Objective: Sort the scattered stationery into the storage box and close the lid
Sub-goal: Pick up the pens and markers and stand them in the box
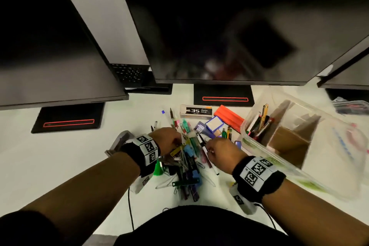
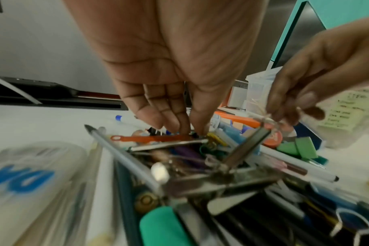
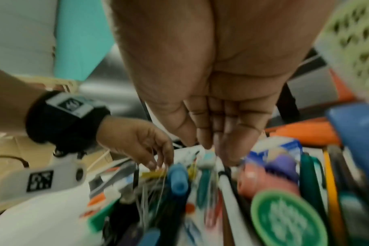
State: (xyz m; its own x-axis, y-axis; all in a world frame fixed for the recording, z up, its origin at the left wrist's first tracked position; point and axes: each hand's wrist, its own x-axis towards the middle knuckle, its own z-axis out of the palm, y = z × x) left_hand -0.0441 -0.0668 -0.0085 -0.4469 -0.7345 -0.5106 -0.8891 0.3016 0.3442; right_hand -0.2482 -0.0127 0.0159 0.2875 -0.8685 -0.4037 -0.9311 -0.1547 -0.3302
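Both hands dig into the stationery pile [image 1: 187, 158] at 6 o'clock on the counter [image 1: 60, 158]. Left hand [image 1: 169, 139] fingers pinch narrow around clips; right hand [image 1: 221, 151] grip: can't tell. Storage box [image 1: 299, 168] sits open at 3 o'clock. Risk: tangled clips drag neighbours out, scattering them.

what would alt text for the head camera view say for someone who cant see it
Two bare hands, the left hand and right hand, reach into a heap of scattered coloured pens and clips on a white desk. To the right sits an open clear plastic storage box already holding some pens, below dark monitors.
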